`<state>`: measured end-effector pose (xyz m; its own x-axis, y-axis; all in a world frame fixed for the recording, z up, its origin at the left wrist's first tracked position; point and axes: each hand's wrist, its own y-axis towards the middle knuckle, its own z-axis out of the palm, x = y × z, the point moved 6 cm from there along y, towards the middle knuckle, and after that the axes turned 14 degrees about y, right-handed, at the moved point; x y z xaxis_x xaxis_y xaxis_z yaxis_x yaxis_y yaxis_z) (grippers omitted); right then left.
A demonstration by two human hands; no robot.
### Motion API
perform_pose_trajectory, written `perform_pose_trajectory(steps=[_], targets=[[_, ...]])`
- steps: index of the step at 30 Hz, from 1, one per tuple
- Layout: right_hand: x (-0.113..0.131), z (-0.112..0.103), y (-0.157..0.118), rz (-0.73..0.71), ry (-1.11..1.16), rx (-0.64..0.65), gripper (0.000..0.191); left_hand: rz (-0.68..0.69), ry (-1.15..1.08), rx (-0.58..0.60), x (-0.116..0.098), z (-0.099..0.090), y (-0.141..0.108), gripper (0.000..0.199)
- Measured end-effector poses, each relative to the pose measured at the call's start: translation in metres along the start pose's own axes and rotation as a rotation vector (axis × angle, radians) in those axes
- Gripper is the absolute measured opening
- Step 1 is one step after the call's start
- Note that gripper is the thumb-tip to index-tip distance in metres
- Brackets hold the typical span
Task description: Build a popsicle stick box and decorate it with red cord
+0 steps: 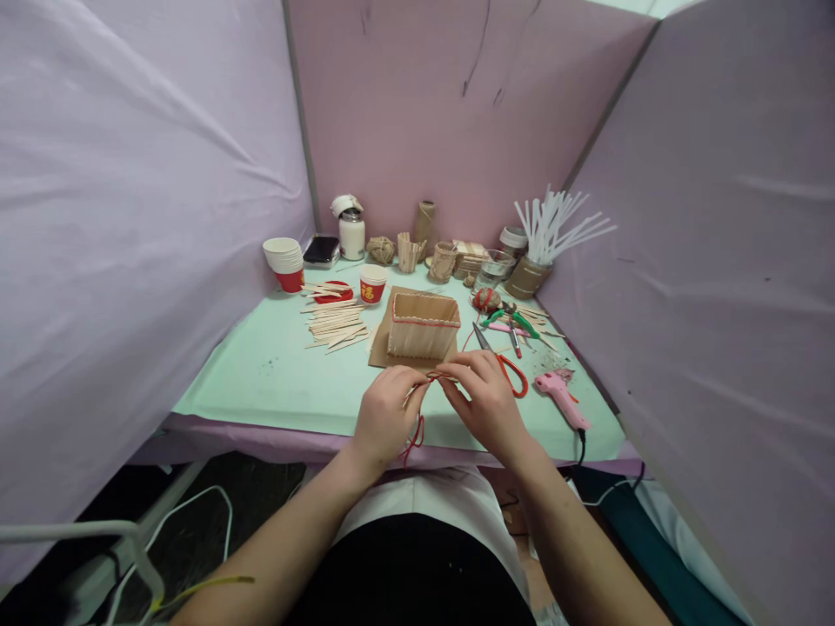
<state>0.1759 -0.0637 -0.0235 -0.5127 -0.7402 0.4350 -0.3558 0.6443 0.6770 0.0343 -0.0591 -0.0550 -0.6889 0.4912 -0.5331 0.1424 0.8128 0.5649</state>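
Note:
My left hand [390,410] and my right hand [484,402] meet over the front of the table, fingertips pinched close together. Between them runs a red string [418,428], whose loose loops hang below my left fingers toward the table edge. A thin light-brown piece, perhaps a stick, shows at the fingertips, but the fingers cover most of it. Just beyond my hands, a rectangular box of wooden craft sticks [424,337] with red string along its rim stands on a cardboard sheet [379,349]. Scissors [512,376] with red handles lie by my right hand.
Loose craft sticks [336,329] and a paper cup [372,285] lie left of the box. On the right are a ball of red string [486,300], green-handled pliers [522,322] and a pink glue gun [562,398]. White glue sticks [554,226] fill a holder at the back.

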Motion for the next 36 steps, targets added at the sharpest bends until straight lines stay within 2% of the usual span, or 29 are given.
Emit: perform_pose_trajectory(steps=[3,6,12,18,21,24,26,29,36], targets=[[0.001,0.004,-0.002,0.0,-0.066,0.023,0.011,0.05,0.077,-0.023,-0.002,0.001,-0.002,0.016],[0.002,0.007,-0.004,0.011,-0.081,0.013,0.011,0.041,0.081,-0.014,-0.003,0.002,-0.002,0.015],[0.005,0.01,-0.008,0.014,-0.095,-0.053,0.009,-0.025,0.028,0.031,-0.005,0.006,-0.004,0.014],[0.003,0.012,-0.013,0.023,-0.176,-0.144,0.008,0.023,0.033,-0.007,-0.011,0.005,-0.005,0.017],[0.0,0.013,-0.014,0.071,-0.159,-0.2,0.008,0.003,0.016,-0.021,-0.011,0.004,-0.005,0.017],[-0.009,0.013,-0.013,0.21,0.019,-0.188,0.011,-0.133,-0.13,0.018,-0.002,0.005,-0.003,0.016],[-0.018,0.015,-0.014,0.35,0.225,-0.149,0.012,-0.313,-0.323,0.085,0.008,0.011,-0.004,0.015],[-0.03,0.019,-0.019,0.532,0.527,-0.119,0.024,-0.536,-0.594,0.173,0.017,0.021,-0.006,0.02],[-0.036,0.041,-0.031,0.734,0.958,-0.058,0.021,-0.658,-0.859,0.183,0.016,0.028,-0.01,0.022]])
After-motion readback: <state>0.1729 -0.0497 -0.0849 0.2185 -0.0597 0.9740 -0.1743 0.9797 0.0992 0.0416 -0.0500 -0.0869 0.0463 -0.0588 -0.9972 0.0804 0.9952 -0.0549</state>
